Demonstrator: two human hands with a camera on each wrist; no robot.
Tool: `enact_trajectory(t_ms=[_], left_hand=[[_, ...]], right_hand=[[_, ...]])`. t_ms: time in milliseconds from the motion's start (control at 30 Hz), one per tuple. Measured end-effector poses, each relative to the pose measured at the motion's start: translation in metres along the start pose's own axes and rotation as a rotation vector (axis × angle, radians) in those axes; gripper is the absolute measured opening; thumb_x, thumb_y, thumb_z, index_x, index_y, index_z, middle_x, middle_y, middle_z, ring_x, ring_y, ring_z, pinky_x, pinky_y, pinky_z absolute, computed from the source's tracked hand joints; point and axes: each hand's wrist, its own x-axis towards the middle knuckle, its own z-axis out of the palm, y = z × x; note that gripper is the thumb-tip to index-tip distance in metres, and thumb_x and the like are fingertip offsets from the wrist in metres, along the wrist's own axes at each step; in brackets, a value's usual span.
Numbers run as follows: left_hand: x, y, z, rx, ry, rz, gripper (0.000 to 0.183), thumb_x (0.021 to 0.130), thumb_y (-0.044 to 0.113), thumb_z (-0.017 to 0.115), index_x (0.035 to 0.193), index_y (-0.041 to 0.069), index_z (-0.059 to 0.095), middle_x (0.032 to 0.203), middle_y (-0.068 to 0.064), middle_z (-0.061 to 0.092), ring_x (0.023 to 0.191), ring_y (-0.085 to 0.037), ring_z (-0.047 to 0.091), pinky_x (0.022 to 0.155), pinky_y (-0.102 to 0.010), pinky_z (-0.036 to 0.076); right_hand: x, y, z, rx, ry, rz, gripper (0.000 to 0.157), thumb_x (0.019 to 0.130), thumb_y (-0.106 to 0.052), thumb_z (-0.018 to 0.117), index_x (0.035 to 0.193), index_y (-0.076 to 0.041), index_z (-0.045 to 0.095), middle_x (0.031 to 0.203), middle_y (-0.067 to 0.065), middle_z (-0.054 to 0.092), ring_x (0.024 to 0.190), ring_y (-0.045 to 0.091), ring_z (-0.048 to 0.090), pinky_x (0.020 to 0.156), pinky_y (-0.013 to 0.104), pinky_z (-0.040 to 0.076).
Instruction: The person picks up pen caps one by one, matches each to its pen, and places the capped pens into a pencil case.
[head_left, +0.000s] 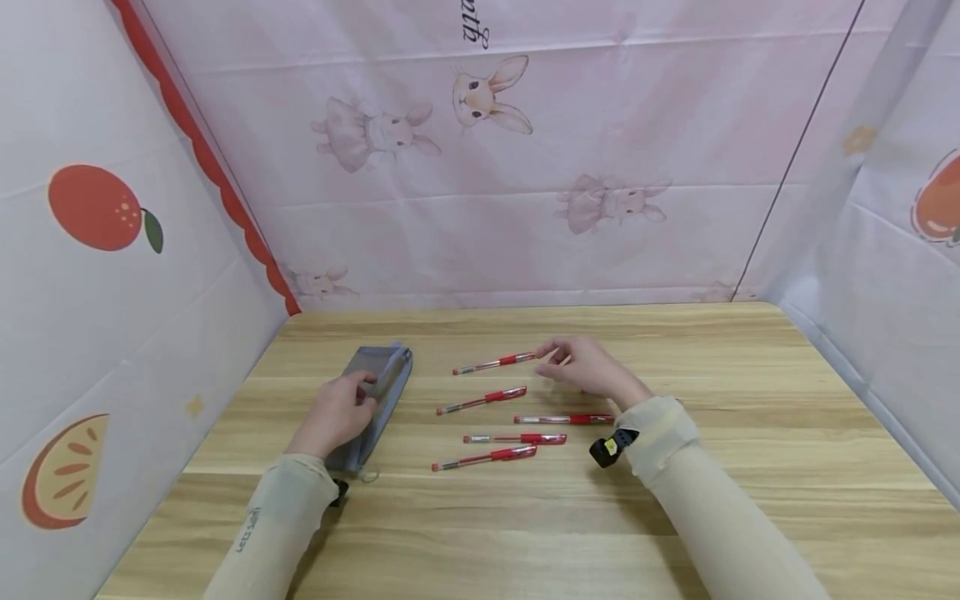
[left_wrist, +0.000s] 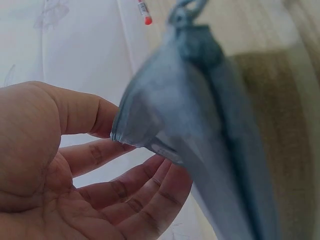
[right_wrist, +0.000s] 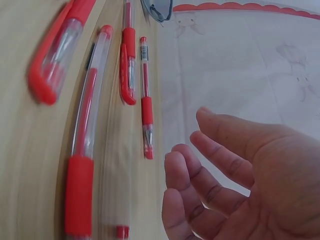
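Observation:
A grey, see-through zip pencil case [head_left: 374,358] lies on the left part of the table. My left hand [head_left: 333,412] is over it, and in the left wrist view the thumb and fingers pinch the edge of its opening [left_wrist: 118,131]. Red gel pens lie spread across the middle. My right hand [head_left: 588,367] hovers near the red end of the farthest pen [head_left: 495,363], its fingers loosely bent around nothing. Closer in are a second pen [head_left: 480,401], a third pen [head_left: 514,438] and others; my right wrist partly covers one.
The wooden table [head_left: 480,533] ends at a pink cloth wall [head_left: 480,250] with rabbit prints. White cloth walls with fruit prints stand on the left [head_left: 187,333] and right [head_left: 885,333]. A dark wrist camera [head_left: 611,447] sits on the right cuff.

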Motion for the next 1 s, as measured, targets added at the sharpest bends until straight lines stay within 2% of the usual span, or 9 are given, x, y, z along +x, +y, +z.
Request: enact_trajectory(t_ms=[167, 400, 600, 833, 1000], left_hand=[[-0.001, 0.002, -0.003, -0.025, -0.005, 0.008, 0.040, 0.101, 0.009, 0.063, 0.139, -0.001, 0.063, 0.118, -0.025, 0.073, 0.108, -0.037, 0.071, 0.090, -0.054, 0.059], [-0.002, 0.005, -0.009, -0.070, -0.050, 0.000, 0.041, 0.103, 0.010, 0.060, 0.143, -0.001, 0.060, 0.123, -0.026, 0.072, 0.109, -0.037, 0.070, 0.087, -0.050, 0.060], [-0.001, 0.008, -0.011, -0.072, -0.067, 0.010, 0.044, 0.105, 0.011, 0.059, 0.147, 0.000, 0.058, 0.126, -0.027, 0.071, 0.112, -0.038, 0.070, 0.088, -0.050, 0.060], [0.004, 0.015, -0.012, -0.068, -0.051, 0.023, 0.042, 0.105, 0.012, 0.060, 0.145, 0.000, 0.060, 0.123, -0.024, 0.072, 0.108, -0.035, 0.070, 0.087, -0.049, 0.060], [0.005, 0.020, -0.014, -0.073, -0.051, 0.026, 0.042, 0.104, 0.012, 0.060, 0.144, -0.001, 0.060, 0.122, -0.025, 0.073, 0.106, -0.034, 0.070, 0.086, -0.048, 0.061]], right_hand=[[0.009, -0.006, 0.008, 0.003, -0.001, 0.023, 0.036, 0.105, -0.028, 0.071, 0.135, -0.009, 0.070, 0.114, 0.015, 0.074, 0.094, 0.024, 0.068, 0.074, 0.032, 0.052], [0.017, -0.009, 0.016, 0.070, -0.023, 0.053, 0.038, 0.106, -0.027, 0.070, 0.138, -0.007, 0.067, 0.117, 0.016, 0.074, 0.099, 0.029, 0.072, 0.080, 0.034, 0.056], [0.023, -0.007, 0.022, 0.125, -0.045, 0.080, 0.041, 0.106, -0.024, 0.068, 0.143, -0.006, 0.063, 0.118, 0.015, 0.073, 0.097, 0.027, 0.073, 0.082, 0.033, 0.058], [0.032, -0.011, 0.027, 0.197, -0.070, 0.144, 0.043, 0.107, -0.020, 0.067, 0.146, -0.004, 0.060, 0.106, 0.016, 0.073, 0.079, 0.018, 0.068, 0.070, 0.029, 0.054], [0.039, -0.014, 0.030, 0.191, -0.057, 0.159, 0.043, 0.107, -0.019, 0.066, 0.147, -0.003, 0.061, 0.112, 0.018, 0.076, 0.082, 0.017, 0.071, 0.072, 0.029, 0.059]])
